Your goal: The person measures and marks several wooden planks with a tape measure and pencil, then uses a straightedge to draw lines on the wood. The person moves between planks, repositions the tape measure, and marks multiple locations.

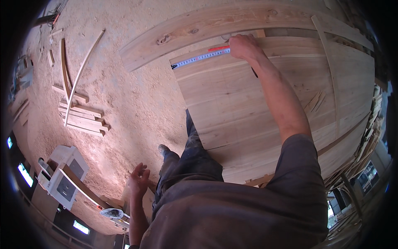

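Note:
My right hand (pixel 244 46) is closed around a tape measure, and its case is hidden in the fingers. The white blade (pixel 202 57) runs left from the hand along the far side of a wide wooden panel (pixel 236 102). Its dark end (pixel 174 66) lies at the panel's left edge. A slim red stick (pixel 218 48), perhaps a carpenter's pencil, juts from the same hand beside the blade. Part of a small dark object (pixel 254 72) shows by my forearm. My left hand (pixel 139 180) hangs low at my side, fingers loosely bent and apart, holding nothing.
Beyond the panel lies a long knotted plank (pixel 192 29). A thin strip (pixel 329 65) and wood slivers (pixel 315 101) rest on the panel. Offcuts (pixel 84 116) lie stacked on the sawdust-covered floor (pixel 130 102). A pale machine (pixel 67 177) stands lower left; scrap strips (pixel 371 133) pile up at right.

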